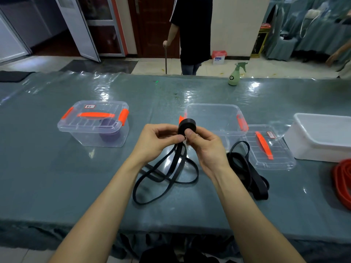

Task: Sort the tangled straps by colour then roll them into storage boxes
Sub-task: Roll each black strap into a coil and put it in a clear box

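A partly rolled black strap point(187, 125) is held above the table's middle. My left hand point(157, 141) and my right hand point(203, 145) both pinch the roll, and its loose tail point(165, 177) hangs down in loops onto the table. Another black strap point(247, 171) lies in a heap to the right. Behind the roll stands an open clear box point(214, 118), its lid point(266, 149) lying flat to its right. At the left, a closed clear box point(95, 124) with orange clips holds a purple roll point(109, 131). Red straps point(341, 183) lie at the right edge.
A white tub point(322, 137) stands at the right. A green spray bottle point(236, 74) is at the table's far edge. A person in black point(190, 35) stands beyond the table. The table point(57, 177) has a glossy teal cover.
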Tool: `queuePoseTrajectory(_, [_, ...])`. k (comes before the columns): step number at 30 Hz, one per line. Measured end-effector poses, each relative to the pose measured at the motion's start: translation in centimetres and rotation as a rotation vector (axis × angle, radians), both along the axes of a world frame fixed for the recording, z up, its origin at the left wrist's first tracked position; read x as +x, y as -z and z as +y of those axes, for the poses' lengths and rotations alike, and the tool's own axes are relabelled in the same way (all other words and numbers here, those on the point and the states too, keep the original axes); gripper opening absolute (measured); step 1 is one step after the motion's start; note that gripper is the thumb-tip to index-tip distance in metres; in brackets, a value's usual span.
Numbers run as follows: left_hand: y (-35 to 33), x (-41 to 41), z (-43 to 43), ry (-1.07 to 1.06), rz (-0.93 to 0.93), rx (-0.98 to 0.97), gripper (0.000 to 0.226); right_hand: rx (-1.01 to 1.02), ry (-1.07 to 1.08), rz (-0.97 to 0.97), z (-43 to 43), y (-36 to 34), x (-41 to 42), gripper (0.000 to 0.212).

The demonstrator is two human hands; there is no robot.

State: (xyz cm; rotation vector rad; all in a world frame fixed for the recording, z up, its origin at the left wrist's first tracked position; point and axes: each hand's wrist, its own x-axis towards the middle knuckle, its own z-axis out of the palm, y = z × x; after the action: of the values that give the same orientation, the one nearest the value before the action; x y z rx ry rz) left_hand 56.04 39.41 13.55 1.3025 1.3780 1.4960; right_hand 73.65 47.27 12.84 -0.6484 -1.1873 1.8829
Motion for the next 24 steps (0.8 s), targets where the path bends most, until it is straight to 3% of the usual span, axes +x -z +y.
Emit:
queuePoseTrajectory(6, [0.6, 0.4, 0.7, -0.035, -0.111, -0.007, 0.03, -0.142, -0.007, 0.072, -0.4, 0.9, -0.7, 0.045])
queuePoseTrajectory(8, [0.7, 0.3, 0.7, -0.026, -0.092, -0.01, 0.029, -0.067, -0.005, 0.0, -0.2, 0.8, -0.3, 0.042])
queuePoseTrajectory(10, [0.6, -0.2, 0.6, -0.006, 0.002, -0.017, 0.023, 0.147, -0.002, -0.214, 0.5, 0.5, 0.9, 0.035])
queuePoseTrajectory(12, [0.0, -1.0, 0.5, 0.003, 0.165, -0.07, 0.022, 0.405, 0.034, -0.493, 1.6, 0.0, 2.4, 0.047])
queuePoseTrajectory(14, [-0.9, -1.7, 0.6, 0.021, 0.458, -0.147, 0.02, 0.638, 0.037, -0.676, 2.5, -0.6, 3.3, 0.056])
queuePoseTrajectory(17, [-2.9, -1.0, 1.3, 0.088, 1.008, -0.232, 0.02, 0.904, -0.102, -0.906, 2.5, -1.1, 2.9, 0.039])
queuePoseTrajectory(19, [-3.8, -0.2, 1.6, 0.092, 1.174, -0.257, 0.034, 0.934, -0.124, -0.926, 1.9, -1.1, 2.5, 0.022])
queuePoseTrajectory(21, [-4.1, -0.3, 1.7, 0.099, 1.096, -0.236, 0.03, 0.872, -0.056, -0.854, 1.7, -1.1, 2.6, 0.016])
queuePoseTrajectory(22, [-4.0, -0.6, 1.7, 0.112, 0.939, -0.218, 0.023, 0.823, -0.007, -0.787, 1.8, -1.2, 2.9, 0.015])
queuePoseTrajectory(24, [-3.2, -1.3, 1.5, 0.11, 0.605, -0.15, 0.032, 0.735, 0.069, -0.635, 2.1, -1.6, 3.5, 0.019])
